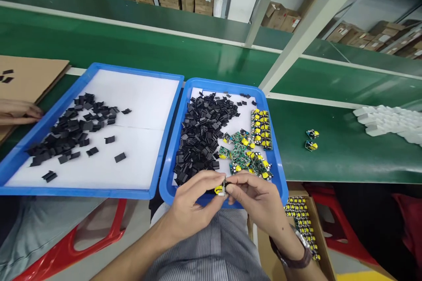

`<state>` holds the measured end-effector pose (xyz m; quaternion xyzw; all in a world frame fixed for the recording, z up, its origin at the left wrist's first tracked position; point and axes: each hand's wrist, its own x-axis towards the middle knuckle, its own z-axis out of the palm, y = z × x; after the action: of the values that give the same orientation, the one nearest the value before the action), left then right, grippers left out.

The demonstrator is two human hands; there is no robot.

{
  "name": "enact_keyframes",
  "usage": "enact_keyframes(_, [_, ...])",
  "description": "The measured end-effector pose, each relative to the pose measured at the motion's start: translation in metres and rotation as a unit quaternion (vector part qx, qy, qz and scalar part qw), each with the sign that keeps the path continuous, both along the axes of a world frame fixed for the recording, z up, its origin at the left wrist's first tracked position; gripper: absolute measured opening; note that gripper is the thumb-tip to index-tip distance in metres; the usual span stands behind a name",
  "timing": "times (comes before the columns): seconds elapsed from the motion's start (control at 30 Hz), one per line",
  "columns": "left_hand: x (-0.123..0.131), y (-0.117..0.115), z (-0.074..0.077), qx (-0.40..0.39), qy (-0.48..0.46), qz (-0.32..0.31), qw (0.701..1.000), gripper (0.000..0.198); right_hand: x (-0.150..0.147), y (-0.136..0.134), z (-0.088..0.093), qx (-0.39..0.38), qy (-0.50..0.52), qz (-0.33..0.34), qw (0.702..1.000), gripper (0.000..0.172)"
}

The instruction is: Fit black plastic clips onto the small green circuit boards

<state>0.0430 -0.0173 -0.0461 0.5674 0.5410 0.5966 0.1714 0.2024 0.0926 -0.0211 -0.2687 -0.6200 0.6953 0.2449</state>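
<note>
My left hand (pixel 199 197) pinches a small circuit board (pixel 219 190) with a yellow component, held on edge above the front of the right blue tray (pixel 165 184). The fingers of my right hand (pixel 255 195) are closed at the board's other face. Something dark shows at those fingertips, but they hide most of it. Beyond my hands in this tray lie a large heap of black folded plastic pieces (pixel 206 127), a loose pile of green circuit boards (pixel 240 153) and neat rows of boards with yellow parts (pixel 261 128).
A left blue tray (pixel 132 194) carries more black pieces (pixel 70 129). Another person's hand (pixel 20 112) rests by cardboard (pixel 29 72). Two boards (pixel 311 145) and white trays (pixel 391 123) lie right on the green bench. A box of boards (pixel 316 215) stands below, near red stools (pixel 343 228).
</note>
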Motion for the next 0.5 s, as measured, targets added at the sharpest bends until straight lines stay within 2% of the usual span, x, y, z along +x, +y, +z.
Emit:
enact_keyframes(0.1, [0.003, 0.0, 0.0, -0.027, 0.006, 0.052, 0.998, 0.048, 0.002, -0.007, -0.006, 0.044, 0.008, -0.035, 0.998, 0.028])
enact_keyframes(0.2, [0.005, 0.0, -0.001, -0.024, 0.012, 0.074, 0.997, 0.046, 0.004, -0.013, -0.013, 0.064, 0.003, -0.035, 0.997, 0.035])
enact_keyframes(0.5, [0.005, -0.001, 0.003, -0.009, 0.015, 0.085, 0.996, 0.039, 0.001, -0.016, -0.012, 0.127, 0.005, -0.031, 0.991, 0.034])
